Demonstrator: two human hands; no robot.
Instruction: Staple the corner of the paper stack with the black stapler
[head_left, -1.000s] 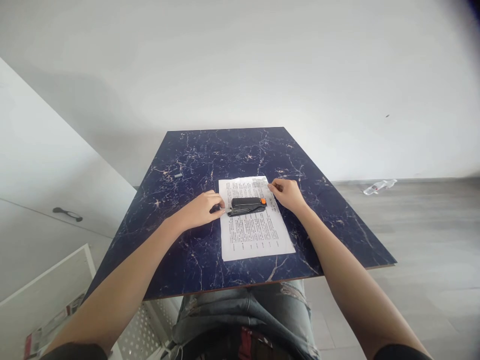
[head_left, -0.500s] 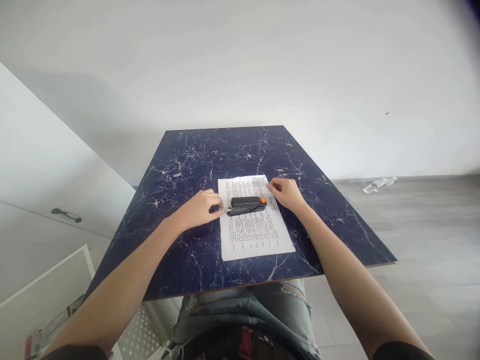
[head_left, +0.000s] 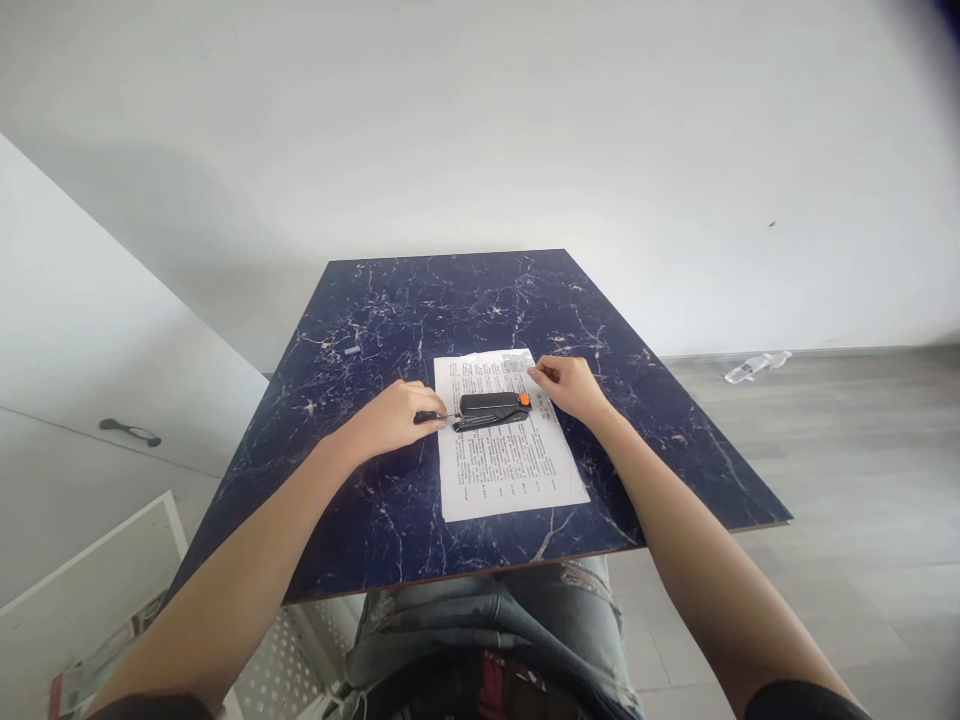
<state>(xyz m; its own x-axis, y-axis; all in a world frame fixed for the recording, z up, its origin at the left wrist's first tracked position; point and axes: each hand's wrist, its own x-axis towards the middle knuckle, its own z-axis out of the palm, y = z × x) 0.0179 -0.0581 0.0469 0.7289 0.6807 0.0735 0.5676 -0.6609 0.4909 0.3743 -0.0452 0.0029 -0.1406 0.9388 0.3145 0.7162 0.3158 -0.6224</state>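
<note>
The stapler (head_left: 491, 410) lies across a printed sheet (head_left: 506, 455) near the middle of the tabletop (head_left: 390, 310), its magazine drawn out toward the sheet's left edge. My guess is that the thin strip at the left fingertips could slip or jam, since the pinch is small and the stapler body is not pinned down; the sheet could also slide under it. The left hand (head_left: 394, 418) is curled, fingers closed on the dark end of the pulled-out part. The right hand (head_left: 574, 385) rests loosely bent on the sheet's right edge, touching paper just beside the stapler's orange end, holding nothing. 1 small grey piece (head_left: 351, 351) lies well apart.
</note>
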